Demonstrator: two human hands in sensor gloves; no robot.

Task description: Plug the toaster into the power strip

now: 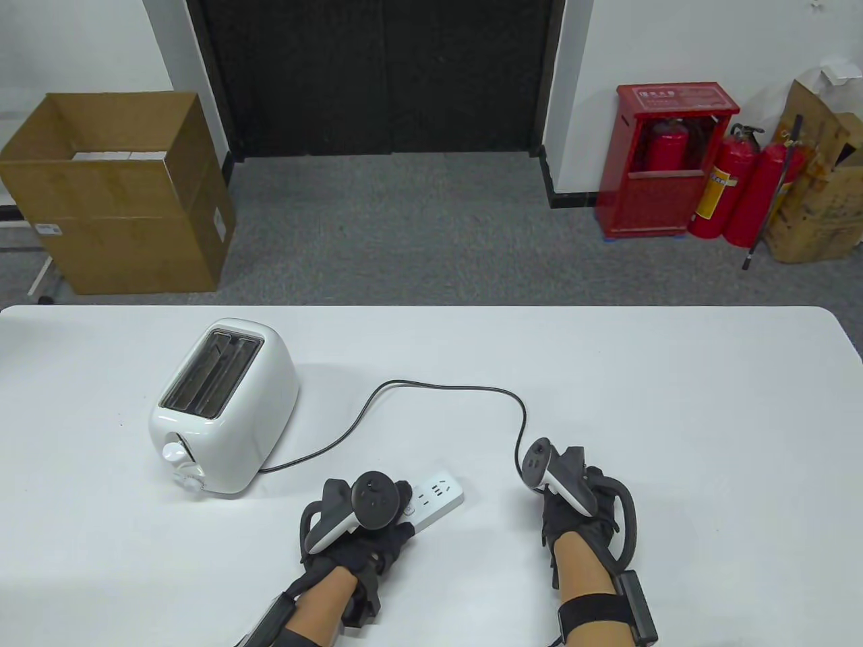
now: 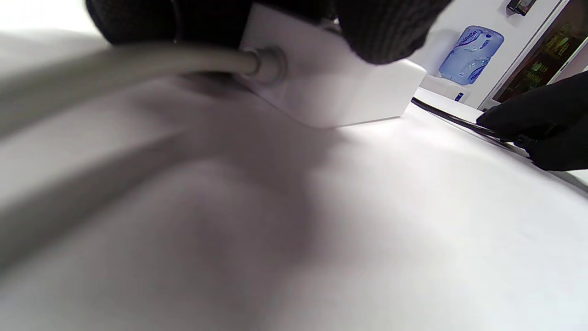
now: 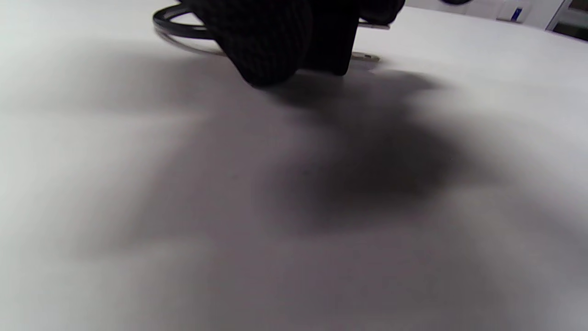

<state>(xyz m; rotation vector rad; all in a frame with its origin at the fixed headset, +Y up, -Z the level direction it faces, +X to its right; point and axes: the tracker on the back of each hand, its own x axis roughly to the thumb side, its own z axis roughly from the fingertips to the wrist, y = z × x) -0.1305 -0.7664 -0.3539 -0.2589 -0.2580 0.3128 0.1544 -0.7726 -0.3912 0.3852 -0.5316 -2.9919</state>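
Note:
A white toaster [image 1: 222,411] stands on the left of the white table [image 1: 674,418]. Its black cord [image 1: 445,387] loops right and runs down to my right hand [image 1: 563,495]. In the right wrist view my gloved fingers [image 3: 271,41] hold the black plug [image 3: 333,50] low on the table, with its metal prongs [image 3: 366,57] showing. The white power strip [image 1: 438,495] lies between the hands. My left hand [image 1: 377,519] grips its near end. In the left wrist view its fingers [image 2: 386,32] sit on the strip [image 2: 340,92] by its grey cable [image 2: 138,64].
A cardboard box [image 1: 114,202] stands on the floor beyond the table's far left. A red extinguisher cabinet [image 1: 664,162] and extinguishers [image 1: 741,189] stand at the far right. A bare stretch of table lies to the right of my right hand.

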